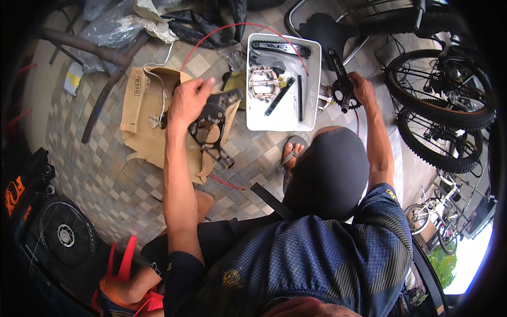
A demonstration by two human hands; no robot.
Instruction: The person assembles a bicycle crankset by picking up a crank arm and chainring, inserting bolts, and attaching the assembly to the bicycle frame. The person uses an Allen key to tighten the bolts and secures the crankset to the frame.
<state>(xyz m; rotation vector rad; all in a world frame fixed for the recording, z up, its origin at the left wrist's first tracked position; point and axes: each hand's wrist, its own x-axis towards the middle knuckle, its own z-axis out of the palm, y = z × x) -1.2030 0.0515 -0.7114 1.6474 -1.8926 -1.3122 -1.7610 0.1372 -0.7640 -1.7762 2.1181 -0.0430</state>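
My left hand (189, 103) is above an open cardboard box (138, 113) on the tiled floor, its fingers curled. Their inner side is hidden, so what they hold, if anything, does not show. Just right of that hand is a blurred black metal part (215, 119) with openings in it. On the other side, my right hand (363, 90) grips a black bicycle crankset (341, 79) near its toothed chainring. Between the hands stands a white plastic basket (253, 119), holding a silver-and-black crank arm (277, 48), a pale platform pedal (263, 83) and two black rods.
Bicycles with knobbly tyres (449, 90) stand at the right. A red cable (232, 25) arcs behind the basket. Plastic bags (108, 31) and dark frame tubes (100, 50) lie at the far left. A person's hand (119, 290) is near a red chair (125, 259) at lower left.
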